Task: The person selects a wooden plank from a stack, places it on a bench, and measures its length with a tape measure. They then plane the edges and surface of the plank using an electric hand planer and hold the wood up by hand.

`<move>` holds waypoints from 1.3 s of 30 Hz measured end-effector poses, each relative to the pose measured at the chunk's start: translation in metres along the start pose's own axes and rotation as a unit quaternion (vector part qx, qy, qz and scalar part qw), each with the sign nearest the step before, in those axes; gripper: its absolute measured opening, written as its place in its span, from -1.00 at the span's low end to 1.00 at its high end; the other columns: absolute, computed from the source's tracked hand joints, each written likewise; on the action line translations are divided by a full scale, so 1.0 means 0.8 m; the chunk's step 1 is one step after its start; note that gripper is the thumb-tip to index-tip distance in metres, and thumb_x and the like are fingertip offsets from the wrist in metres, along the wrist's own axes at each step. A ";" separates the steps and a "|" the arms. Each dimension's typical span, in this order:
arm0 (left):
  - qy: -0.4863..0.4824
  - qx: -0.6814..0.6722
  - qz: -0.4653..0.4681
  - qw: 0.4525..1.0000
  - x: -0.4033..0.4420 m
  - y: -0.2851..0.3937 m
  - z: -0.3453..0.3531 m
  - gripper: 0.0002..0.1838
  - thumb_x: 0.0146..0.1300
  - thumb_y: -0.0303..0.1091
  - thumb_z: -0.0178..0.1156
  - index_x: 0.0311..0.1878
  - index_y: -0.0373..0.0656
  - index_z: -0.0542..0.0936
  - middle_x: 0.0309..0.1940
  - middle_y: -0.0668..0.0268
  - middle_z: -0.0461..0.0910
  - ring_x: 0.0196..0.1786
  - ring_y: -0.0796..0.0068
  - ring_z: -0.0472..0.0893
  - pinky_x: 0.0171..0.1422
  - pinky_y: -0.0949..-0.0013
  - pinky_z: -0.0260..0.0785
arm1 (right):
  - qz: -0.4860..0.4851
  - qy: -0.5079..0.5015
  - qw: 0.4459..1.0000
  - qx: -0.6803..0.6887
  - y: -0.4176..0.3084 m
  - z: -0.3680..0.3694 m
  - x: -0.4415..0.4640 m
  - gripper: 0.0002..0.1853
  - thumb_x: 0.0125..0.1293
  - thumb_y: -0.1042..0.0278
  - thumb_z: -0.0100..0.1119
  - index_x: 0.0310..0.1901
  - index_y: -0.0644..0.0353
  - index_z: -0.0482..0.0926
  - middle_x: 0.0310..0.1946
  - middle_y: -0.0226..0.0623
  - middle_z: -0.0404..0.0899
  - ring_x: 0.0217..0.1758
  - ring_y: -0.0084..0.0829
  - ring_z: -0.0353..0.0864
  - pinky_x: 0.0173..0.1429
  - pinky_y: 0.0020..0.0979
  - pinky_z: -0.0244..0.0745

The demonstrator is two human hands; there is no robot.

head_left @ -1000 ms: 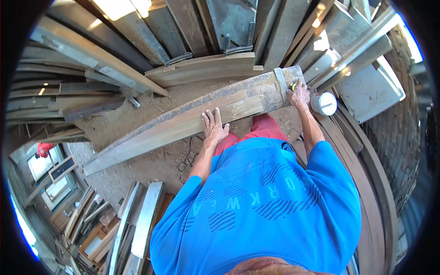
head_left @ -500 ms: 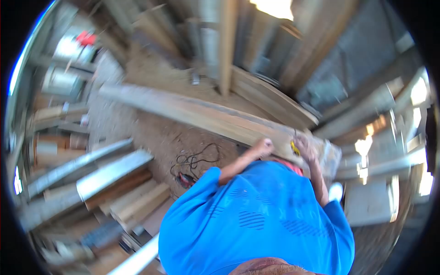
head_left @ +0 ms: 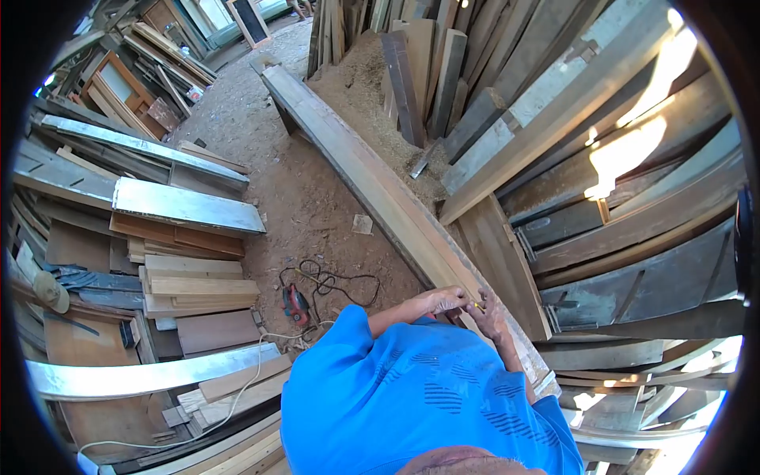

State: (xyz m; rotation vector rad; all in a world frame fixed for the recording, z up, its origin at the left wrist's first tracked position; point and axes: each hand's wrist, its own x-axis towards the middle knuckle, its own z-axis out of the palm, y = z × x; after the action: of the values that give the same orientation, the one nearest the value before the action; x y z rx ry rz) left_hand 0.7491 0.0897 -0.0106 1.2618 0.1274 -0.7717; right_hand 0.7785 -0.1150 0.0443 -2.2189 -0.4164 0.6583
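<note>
My left hand (head_left: 445,299) is closed, its fingertips meeting my right hand over the near end of a long wooden plank (head_left: 400,226). Curled fingers of my right hand (head_left: 492,318) hold a small yellow tape measure (head_left: 478,306); only a bit of yellow shows between the hands. What my left fingers pinch, if anything, is too small to make out. The plank lies on a long timber bench and runs away to the upper left. Both hands are close to my body in a blue shirt.
A red power tool (head_left: 295,305) with a tangled black cord (head_left: 348,281) lies on the dirt floor to the left. Stacked boards (head_left: 190,206) fill the left side. Upright planks (head_left: 443,79) and leaning timbers (head_left: 633,293) crowd the right. A pale cable (head_left: 229,408) crosses the lower-left boards.
The head view has turned, so the plank now runs more steeply. My hands, apart before, have come together, with the yellow tape measure now mostly hidden between them.
</note>
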 end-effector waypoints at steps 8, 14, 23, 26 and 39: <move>0.154 -0.257 0.116 0.947 -0.032 0.029 -0.165 -0.85 0.20 -0.32 0.30 -0.23 -0.17 0.64 -0.41 0.27 0.64 -0.39 0.37 0.66 -0.37 0.29 0.52 | 0.049 -0.072 0.995 0.043 0.043 -0.038 -0.048 -0.62 0.32 0.24 0.27 0.13 0.17 0.60 -0.13 -0.17 0.65 -0.18 -0.37 0.65 -0.07 -0.26 0.56; 0.421 -0.316 0.195 0.828 -0.193 0.106 -0.342 -0.87 0.27 -0.34 0.27 -0.37 -0.14 0.58 -0.53 0.28 0.56 -0.66 0.56 0.40 -0.68 0.48 0.12 | 0.154 -0.108 0.980 0.068 0.117 -0.071 -0.130 -0.66 0.27 0.25 0.32 0.05 0.15 0.70 -0.38 -0.31 0.69 -0.46 -0.55 0.58 -0.37 -0.40 0.51; 0.170 -0.093 0.076 0.978 0.005 -0.002 -0.096 -0.64 0.50 -0.12 0.11 0.03 -0.28 0.52 -0.27 0.17 0.64 -0.37 0.39 0.65 -0.35 0.28 0.62 | 0.069 -0.048 0.994 0.071 -0.052 0.013 0.033 -0.61 0.35 0.16 0.29 0.06 0.28 0.58 -0.47 -0.27 0.61 -0.47 -0.50 0.58 -0.39 -0.37 0.51; 0.251 -0.090 0.064 0.962 -0.001 0.026 -0.072 -0.64 0.53 -0.16 0.07 -0.09 -0.36 0.56 -0.40 0.16 0.65 -0.49 0.37 0.65 -0.40 0.29 0.58 | 0.076 -0.054 0.992 0.087 -0.059 0.008 0.031 -0.57 0.37 0.15 0.27 0.12 0.28 0.54 -0.47 -0.24 0.61 -0.48 -0.48 0.59 -0.39 -0.36 0.50; 0.474 -0.154 0.137 0.856 -0.110 0.089 -0.348 -0.75 0.53 -0.26 0.03 -0.28 -0.17 0.51 -0.59 0.36 0.44 -0.72 0.56 0.33 -0.71 0.44 0.17 | 0.150 -0.167 0.968 0.115 0.067 -0.040 -0.131 -0.55 0.31 0.15 0.32 0.12 0.26 0.67 -0.10 -0.24 0.73 -0.04 -0.50 0.66 0.07 -0.39 0.56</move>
State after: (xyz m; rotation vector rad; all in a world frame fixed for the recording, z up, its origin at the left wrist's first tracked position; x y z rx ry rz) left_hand 0.8139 0.3834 -0.0030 1.2133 0.8205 0.1787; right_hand 0.7166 -0.2190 0.0563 -1.9674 -0.1557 1.1899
